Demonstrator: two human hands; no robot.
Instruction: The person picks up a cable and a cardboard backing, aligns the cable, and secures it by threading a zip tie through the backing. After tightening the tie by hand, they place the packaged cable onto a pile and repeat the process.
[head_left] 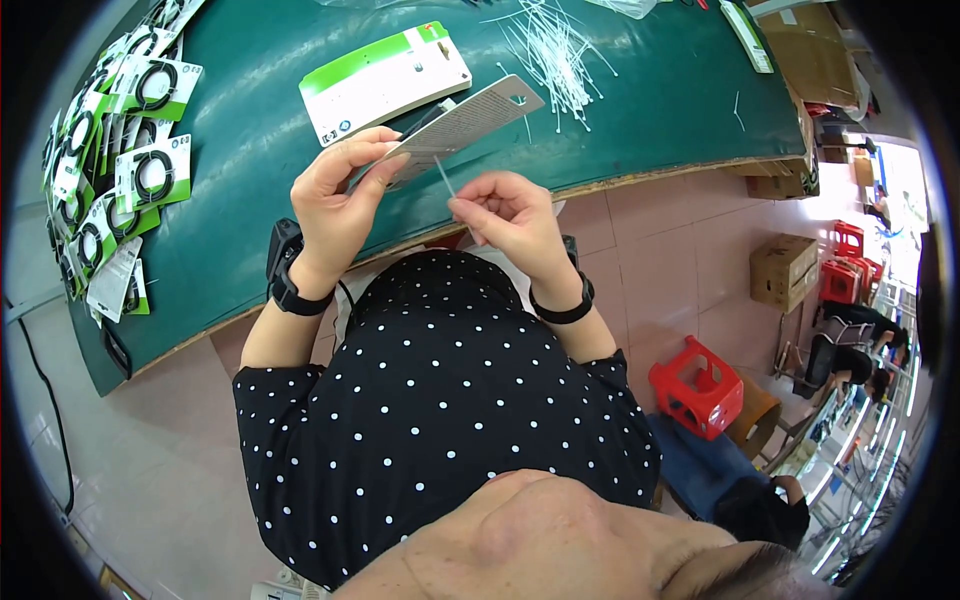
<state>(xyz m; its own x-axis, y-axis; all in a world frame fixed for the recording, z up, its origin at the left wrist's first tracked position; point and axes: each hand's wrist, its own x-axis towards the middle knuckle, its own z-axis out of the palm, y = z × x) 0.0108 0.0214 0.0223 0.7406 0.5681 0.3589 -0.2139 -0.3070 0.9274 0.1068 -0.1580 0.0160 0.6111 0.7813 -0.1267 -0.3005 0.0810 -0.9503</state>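
Note:
My left hand [345, 190] is closed on the near end of a printed backing card [470, 118], held tilted above the table's front edge. The card has a hang hole at its far end, and part of a black cable [425, 116] shows along its far side. From the card's underside a thin white cable tie [444, 178] runs down to my right hand [508, 215], which pinches it between thumb and fingers. A loose pile of white cable ties [552, 62] lies beyond the card. Behind my left hand lies a stack of green and white cards [385, 82].
Many carded black cables [152, 172] are heaped at the table's left end. The green table [235, 215] has a wooden front edge. A red stool [698, 388] and a cardboard box [785, 270] stand on the floor to the right, and other people sit farther off.

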